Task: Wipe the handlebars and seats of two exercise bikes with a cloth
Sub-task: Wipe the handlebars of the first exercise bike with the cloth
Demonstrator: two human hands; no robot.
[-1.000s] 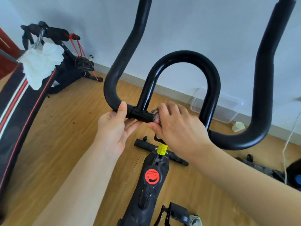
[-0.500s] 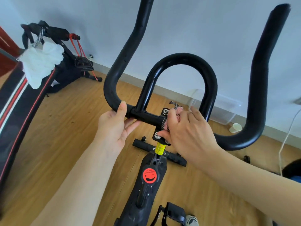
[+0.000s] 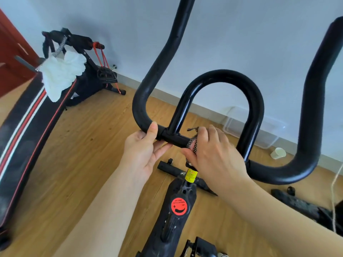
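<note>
A black exercise bike's handlebar [image 3: 256,108] fills the middle of the head view, with an inner loop and two outer horns. My left hand [image 3: 146,147] grips the left bend of the bar, thumb on top. My right hand [image 3: 213,151] grips a black-and-white patterned cloth [image 3: 193,143] against the centre crossbar, just right of the loop's left leg. Most of the cloth is hidden in my fingers. Below, the bike's black frame [image 3: 178,216] carries a red round sticker [image 3: 179,206]. A second black exercise bike [image 3: 92,71] stands at the back left by the wall.
A white cloth [image 3: 61,75] hangs from a spring at the left, above a black and red-striped machine part [image 3: 24,130]. A clear plastic box [image 3: 259,127] and a small cup [image 3: 278,153] sit by the wall. The floor is wood. A cord [image 3: 336,191] hangs at right.
My right hand with the cloth slid right along the centre crossbar to the stem clamp, then back left. My left hand has stayed on the left bend.
</note>
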